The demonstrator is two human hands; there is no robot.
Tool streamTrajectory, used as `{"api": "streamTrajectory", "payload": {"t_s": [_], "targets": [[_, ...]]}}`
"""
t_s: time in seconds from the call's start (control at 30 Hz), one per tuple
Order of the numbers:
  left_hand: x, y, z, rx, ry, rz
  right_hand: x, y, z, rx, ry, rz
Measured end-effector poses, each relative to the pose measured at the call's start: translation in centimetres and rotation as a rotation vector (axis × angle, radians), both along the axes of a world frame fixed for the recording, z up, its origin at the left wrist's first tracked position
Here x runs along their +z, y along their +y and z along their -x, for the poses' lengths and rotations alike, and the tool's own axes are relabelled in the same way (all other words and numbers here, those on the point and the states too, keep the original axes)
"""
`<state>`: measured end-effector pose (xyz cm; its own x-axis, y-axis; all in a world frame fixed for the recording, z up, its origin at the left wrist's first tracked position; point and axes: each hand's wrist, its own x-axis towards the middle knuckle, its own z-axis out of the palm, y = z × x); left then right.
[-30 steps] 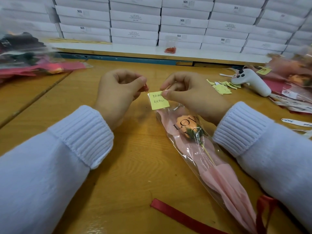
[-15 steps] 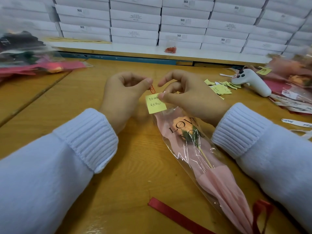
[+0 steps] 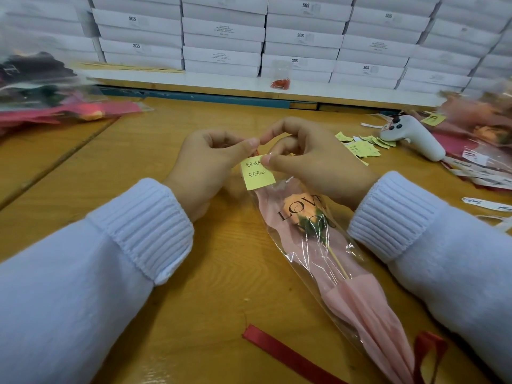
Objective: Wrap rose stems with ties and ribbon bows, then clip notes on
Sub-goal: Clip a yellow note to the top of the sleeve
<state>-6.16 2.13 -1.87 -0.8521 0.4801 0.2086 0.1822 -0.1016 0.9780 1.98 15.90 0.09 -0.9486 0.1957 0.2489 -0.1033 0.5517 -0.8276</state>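
Note:
A peach rose wrapped in pink paper and clear film (image 3: 313, 239) lies on the wooden table, its stem end toward me. A yellow handwritten note (image 3: 256, 173) sits at the top edge of the film. My right hand (image 3: 310, 162) pinches the note against the film with thumb and finger. My left hand (image 3: 210, 162) pinches a small red clip (image 3: 257, 151) at the note's top edge. A red ribbon (image 3: 291, 356) lies across the table near me, tied at the wrapped stem's end.
More yellow notes (image 3: 360, 145) and a white hand tool (image 3: 410, 137) lie to the right, beside a pile of wrapped roses (image 3: 482, 134). Another pile of wrapped roses (image 3: 50, 92) is at far left. Stacked white boxes (image 3: 249, 37) and a small bag of red clips (image 3: 281, 79) line the back.
My hands have drawn together. The left hand brought the red clip rightward to the top of the note, which the right hand keeps pinched on the film.

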Motion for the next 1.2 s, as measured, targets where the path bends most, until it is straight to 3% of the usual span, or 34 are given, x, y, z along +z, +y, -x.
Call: {"api": "streamTrajectory", "payload": {"t_s": [0.37, 0.77, 1.2], "targets": [[0.04, -0.10, -0.15, -0.005, 0.105, 0.042, 0.16, -0.07, -0.16, -0.013, 0.012, 0.029], [0.31, -0.53, -0.12, -0.033, 0.352, 0.251, 0.12, 0.23, -0.08, -0.062, 0.043, 0.015], [0.15, -0.39, 0.08, -0.046, 0.360, 0.212, -0.19, 0.54, 0.16, -0.020, 0.047, 0.001]]}}
